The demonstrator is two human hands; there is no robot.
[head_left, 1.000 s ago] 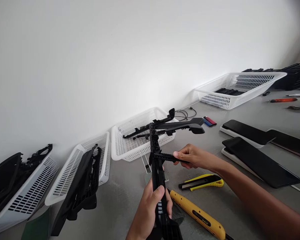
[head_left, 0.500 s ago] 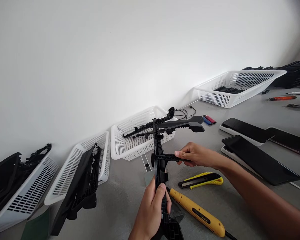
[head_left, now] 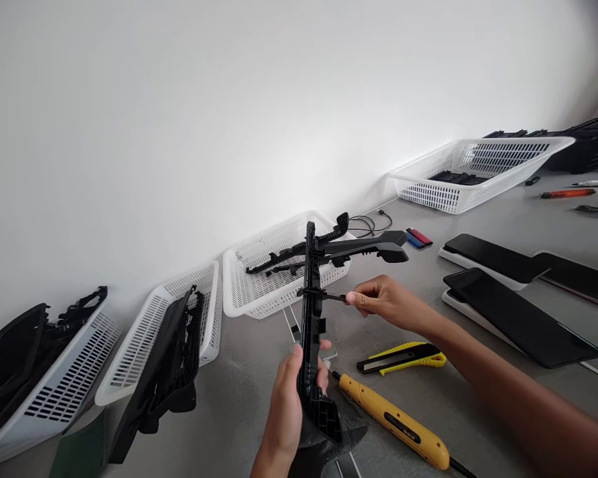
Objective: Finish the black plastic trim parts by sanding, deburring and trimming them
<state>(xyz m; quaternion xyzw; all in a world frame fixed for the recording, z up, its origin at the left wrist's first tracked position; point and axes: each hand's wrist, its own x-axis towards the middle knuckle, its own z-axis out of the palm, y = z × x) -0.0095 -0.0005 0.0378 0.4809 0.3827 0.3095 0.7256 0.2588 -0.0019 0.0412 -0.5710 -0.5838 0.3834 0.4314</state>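
My left hand [head_left: 288, 405] grips the lower part of a long black plastic frame piece [head_left: 309, 312] and holds it upright above the grey table. My right hand [head_left: 381, 300] pinches a thin black strip [head_left: 329, 297] that sticks out sideways from the middle of that piece. Behind them stands a white basket [head_left: 259, 292] with black plastic parts [head_left: 359, 248] resting across its rim.
Two yellow utility knives [head_left: 403, 356] [head_left: 396, 422] lie right of my left hand. More white baskets [head_left: 144, 345] [head_left: 50, 392] [head_left: 478, 169] line the wall, some with black parts. Black glossy panels [head_left: 518, 318] lie at right. Cable, red and blue items [head_left: 417, 238] sit behind.
I have turned the black frame piece edge-on and raised it a little. My left hand has slid lower on it; my right hand has moved slightly up with the thin strip.
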